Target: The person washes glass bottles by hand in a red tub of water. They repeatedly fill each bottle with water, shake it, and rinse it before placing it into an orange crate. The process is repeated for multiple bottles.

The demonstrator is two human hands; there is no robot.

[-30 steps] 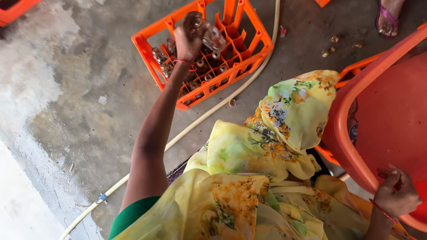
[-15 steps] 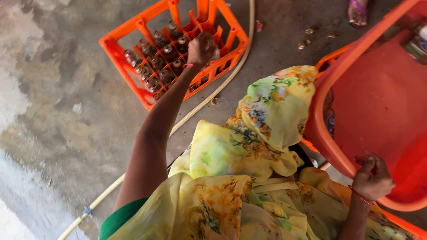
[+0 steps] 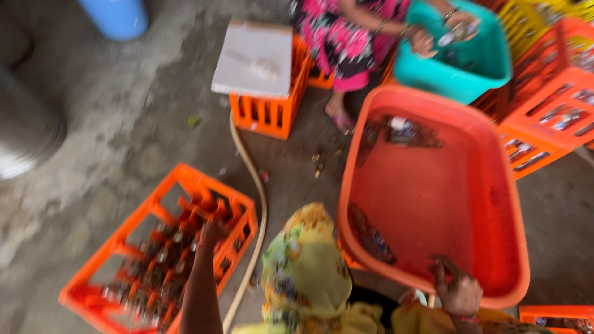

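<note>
My left hand [image 3: 210, 237] reaches down into an orange bottle crate [image 3: 93, 272] on the concrete floor, among several upright brown glass bottles [image 3: 162, 255]. Blur hides whether its fingers hold one. My right hand [image 3: 459, 291] grips the near rim of a big orange tub [image 3: 354, 167]. A few wet bottles [image 3: 371, 236] lie inside the tub against its wall. My knee, under yellow flowered cloth [image 3: 306, 266], sits between the crate and the tub.
A hose [image 3: 257, 204] runs across the floor beside the crate. Another person in a pink dress [image 3: 346, 37] works at a teal tub [image 3: 489, 68]. A white board [image 3: 253, 59] lies on an orange crate. More crates [image 3: 544, 111] stand at the right, and a blue barrel [image 3: 117, 15] stands at the far left.
The view has tilted up, bringing the whole tub and the other person into sight. My left hand, which held a bottle above the crate, has gone down among the bottles. My right hand stays on the tub rim.
</note>
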